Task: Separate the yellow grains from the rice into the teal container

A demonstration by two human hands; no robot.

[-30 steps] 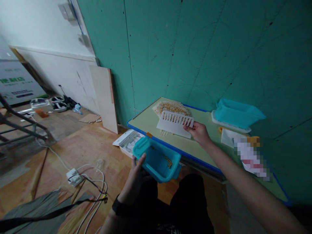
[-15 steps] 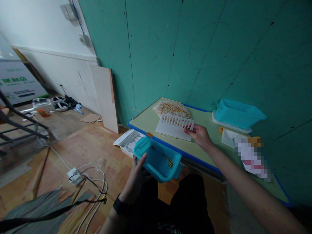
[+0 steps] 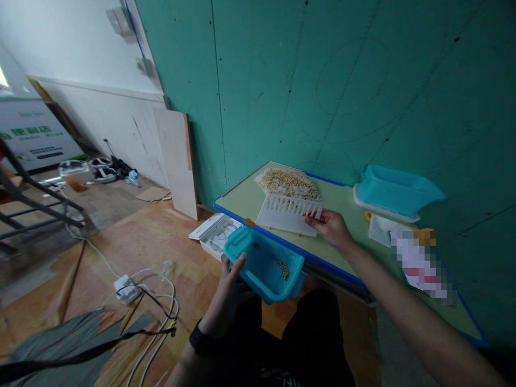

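Observation:
My left hand (image 3: 229, 285) grips a blue plastic container (image 3: 264, 263) by its near end and holds it just below the table's front edge; a few yellow beans lie inside. My right hand (image 3: 332, 227) pinches the right end of a white slotted scraper board (image 3: 287, 215) that rests on the green table (image 3: 242, 201) near that edge. Behind the board, a pile of yellow beans (image 3: 288, 183) is spread at the table's far corner.
A second blue container on a white lid (image 3: 393, 192) stands at the back right, with white paper and a blurred packet (image 3: 419, 260) in front of it. On the wooden floor lie a white tray (image 3: 213, 234), a power strip with cables (image 3: 127, 288) and a leaning board (image 3: 175, 161).
The white board has slid a little toward the table's front edge with my right hand. The blue container stays under the edge, barely shifted.

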